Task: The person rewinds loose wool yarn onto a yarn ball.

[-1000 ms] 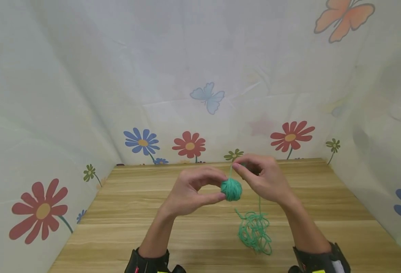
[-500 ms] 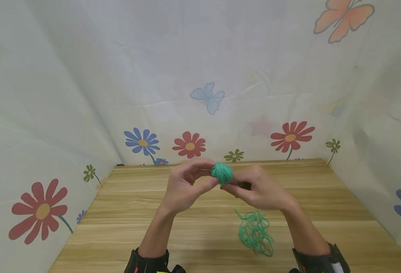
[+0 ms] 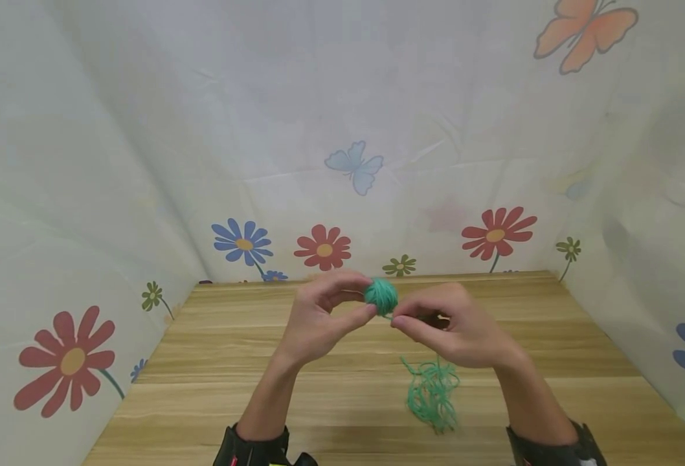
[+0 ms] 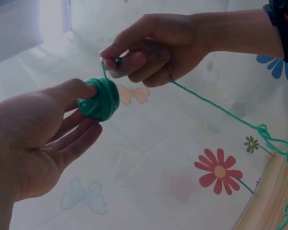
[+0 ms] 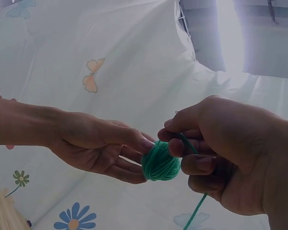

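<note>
A small ball of green yarn (image 3: 381,296) is held above the table between the thumb and fingers of my left hand (image 3: 322,320). Just to its right, my right hand (image 3: 456,323) pinches the strand that comes off the ball. In the left wrist view that yarn strand (image 4: 213,104) runs through the curled right fingers and slants down to the loose yarn. The loose green yarn (image 3: 432,396) lies in a tangled heap on the table below the right hand. From the right wrist view, the wound ball (image 5: 161,162) sits at the left fingertips, close to the right fingers.
The wooden table (image 3: 214,401) spreads beneath both hands. A pale cloth backdrop (image 3: 261,116) printed with flowers and butterflies encloses it at the back and on both sides.
The ball has risen and shifted slightly left with my left hand. My right hand moved from above the ball to under it, then drew back to its lower right with the strand.
</note>
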A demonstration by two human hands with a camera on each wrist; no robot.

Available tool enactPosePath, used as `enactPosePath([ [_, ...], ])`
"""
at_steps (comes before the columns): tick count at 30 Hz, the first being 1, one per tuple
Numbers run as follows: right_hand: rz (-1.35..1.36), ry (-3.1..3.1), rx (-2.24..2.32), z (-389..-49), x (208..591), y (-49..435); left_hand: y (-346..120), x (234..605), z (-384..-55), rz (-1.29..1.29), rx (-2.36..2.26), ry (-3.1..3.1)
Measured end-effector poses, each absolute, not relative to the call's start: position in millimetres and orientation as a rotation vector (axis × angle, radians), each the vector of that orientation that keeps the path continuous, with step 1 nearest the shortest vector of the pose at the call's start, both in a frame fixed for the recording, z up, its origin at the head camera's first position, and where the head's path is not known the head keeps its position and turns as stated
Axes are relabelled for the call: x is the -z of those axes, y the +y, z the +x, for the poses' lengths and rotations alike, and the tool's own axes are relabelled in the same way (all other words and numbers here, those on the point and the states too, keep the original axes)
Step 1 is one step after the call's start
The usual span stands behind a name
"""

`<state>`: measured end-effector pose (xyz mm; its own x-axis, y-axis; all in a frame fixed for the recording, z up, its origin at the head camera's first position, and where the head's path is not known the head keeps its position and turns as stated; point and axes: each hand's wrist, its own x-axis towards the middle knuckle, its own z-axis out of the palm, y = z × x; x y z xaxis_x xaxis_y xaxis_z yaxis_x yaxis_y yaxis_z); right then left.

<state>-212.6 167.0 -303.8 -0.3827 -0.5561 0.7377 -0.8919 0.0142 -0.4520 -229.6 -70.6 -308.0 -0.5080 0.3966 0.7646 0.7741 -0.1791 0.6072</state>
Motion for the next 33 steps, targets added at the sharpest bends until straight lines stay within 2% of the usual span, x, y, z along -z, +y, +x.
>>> enactPosePath([
  [8,1.43,-1.823,-1.418,-210.9,300.3,168.0,-70.8,309.9,-230.5,-1.441,1.773,-1.777],
  [21,1.31,-1.819,-1.342,-217.3,306.0,162.5,-75.5,327.5,-242.2,-1.528,1.976,-1.811],
  [33,1.168,-1.762,-1.254,-221.3,306.0,151.8,-68.0,324.0,-237.0,-1.435,1.927,-1.804],
])
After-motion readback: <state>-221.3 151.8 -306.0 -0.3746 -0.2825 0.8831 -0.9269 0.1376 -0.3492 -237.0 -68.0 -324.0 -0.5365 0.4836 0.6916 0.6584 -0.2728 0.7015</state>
